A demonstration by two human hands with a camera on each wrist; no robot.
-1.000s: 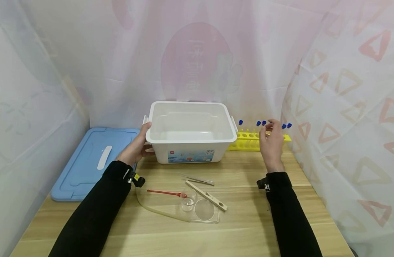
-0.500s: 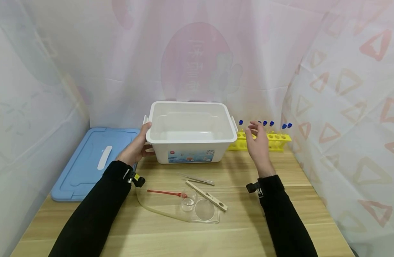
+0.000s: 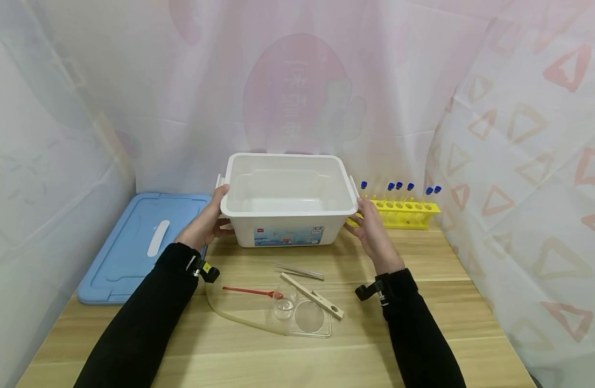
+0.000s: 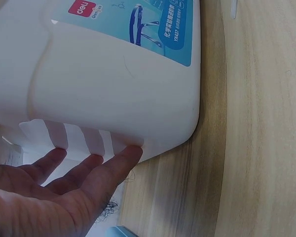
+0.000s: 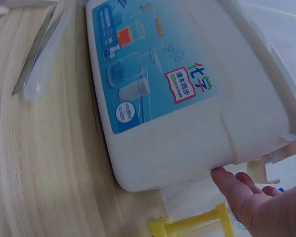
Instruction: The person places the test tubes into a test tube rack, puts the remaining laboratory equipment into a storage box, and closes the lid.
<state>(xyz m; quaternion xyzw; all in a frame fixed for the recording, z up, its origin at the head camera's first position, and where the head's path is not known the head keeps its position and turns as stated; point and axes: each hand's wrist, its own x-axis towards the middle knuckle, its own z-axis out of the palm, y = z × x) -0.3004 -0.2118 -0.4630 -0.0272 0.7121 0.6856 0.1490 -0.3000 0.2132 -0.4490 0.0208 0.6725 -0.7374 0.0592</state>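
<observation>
A white plastic storage box (image 3: 289, 207) with a blue label stands upright at the back of the table, its lid off. My left hand (image 3: 205, 221) holds its left end, thumb by the rim and fingers against the side wall below. In the left wrist view, the fingertips (image 4: 132, 152) touch the white wall. At the opposite end is my right hand (image 3: 375, 240), fingers extended and holding nothing. One fingertip (image 5: 219, 175) meets the wall below the rim in the right wrist view; the thumb is hidden there.
A yellow rack (image 3: 413, 215) with several blue-capped tubes stands right of the box. The blue lid (image 3: 127, 253) lies left. In front lie tweezers (image 3: 299, 271), a wooden test tube clamp (image 3: 312, 295), a red-ended stick (image 3: 249, 291), a clear cup (image 3: 284, 308) and tubing (image 3: 244, 321).
My right hand has moved left from above the tube rack to the right end of the box. The left hand and the box have stayed in place.
</observation>
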